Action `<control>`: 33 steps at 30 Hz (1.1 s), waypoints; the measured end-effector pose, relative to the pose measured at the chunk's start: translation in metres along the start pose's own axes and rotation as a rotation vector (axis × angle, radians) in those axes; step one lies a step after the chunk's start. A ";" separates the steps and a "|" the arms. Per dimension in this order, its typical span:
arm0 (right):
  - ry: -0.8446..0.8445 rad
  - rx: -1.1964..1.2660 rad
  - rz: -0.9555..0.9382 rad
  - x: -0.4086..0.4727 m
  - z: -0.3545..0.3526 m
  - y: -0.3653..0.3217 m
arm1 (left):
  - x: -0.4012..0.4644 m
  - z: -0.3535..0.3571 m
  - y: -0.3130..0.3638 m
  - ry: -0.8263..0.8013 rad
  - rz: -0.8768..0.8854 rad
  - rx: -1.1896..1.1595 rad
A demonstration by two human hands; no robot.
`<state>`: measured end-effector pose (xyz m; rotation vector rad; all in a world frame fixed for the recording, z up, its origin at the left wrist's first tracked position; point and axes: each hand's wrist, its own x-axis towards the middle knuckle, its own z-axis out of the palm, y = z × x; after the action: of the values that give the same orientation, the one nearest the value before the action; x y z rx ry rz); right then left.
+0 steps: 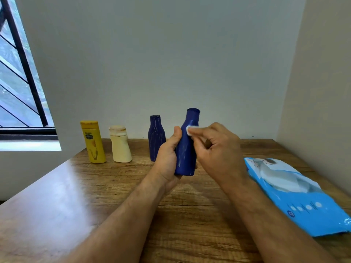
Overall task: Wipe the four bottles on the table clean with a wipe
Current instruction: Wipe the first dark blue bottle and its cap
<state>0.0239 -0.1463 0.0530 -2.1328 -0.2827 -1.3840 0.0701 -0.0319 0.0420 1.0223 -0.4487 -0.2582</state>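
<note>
The blue wipes pack [296,188] lies on the wooden table [76,186], right of the blue bottle [187,149] I hold; white wipes show through its window. The bottles' contents I cannot see. My left hand [167,158] closes around this bottle above the table. My right hand [214,147] pinches a small white wipe [190,130] against its neck. Left of it stand another blue bottle [156,138], a cream bottle [120,144] and a yellow bottle [93,142].

3 bottles stand in a row toward the back of the bench [66,196], near the wall: the leftmost bottle [93,142], the middle bottle [120,144] just right of it, and the third bottle [156,138] further right. Before and right of the third, the left hand [167,158] holds the fourth bottle [187,149] above the bench. The right hand [216,147] presses a wipe [190,130] to its neck. The wipe pack [296,192] lies on the bench at the right.
</note>
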 end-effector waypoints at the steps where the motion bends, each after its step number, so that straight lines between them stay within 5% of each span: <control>1: -0.058 0.011 -0.015 -0.002 0.001 0.000 | 0.000 -0.001 0.001 0.005 0.000 -0.032; 5: -0.403 0.117 -0.036 -0.005 0.003 -0.001 | 0.003 -0.007 0.007 0.080 0.026 -0.126; 8: -0.470 0.121 -0.058 -0.005 0.003 -0.002 | 0.007 -0.010 0.009 0.111 0.056 -0.157; 14: -0.022 0.037 0.029 0.000 0.001 -0.004 | 0.002 -0.006 0.001 -0.020 -0.031 -0.048; 18: 0.056 0.068 0.083 0.003 -0.001 -0.003 | 0.000 -0.003 -0.003 -0.046 -0.070 -0.003; 26: -0.508 0.177 -0.022 -0.007 0.001 -0.006 | 0.008 -0.009 0.007 0.085 0.001 -0.181; 28: -0.469 0.154 -0.007 -0.006 0.002 -0.006 | 0.006 -0.008 0.007 0.098 -0.007 -0.177; 33: -0.066 0.087 0.119 0.001 -0.001 -0.005 | 0.001 -0.002 0.001 0.021 -0.082 -0.063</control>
<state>0.0215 -0.1424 0.0564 -2.0914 -0.2325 -1.2142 0.0720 -0.0308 0.0422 0.9823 -0.3780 -0.3332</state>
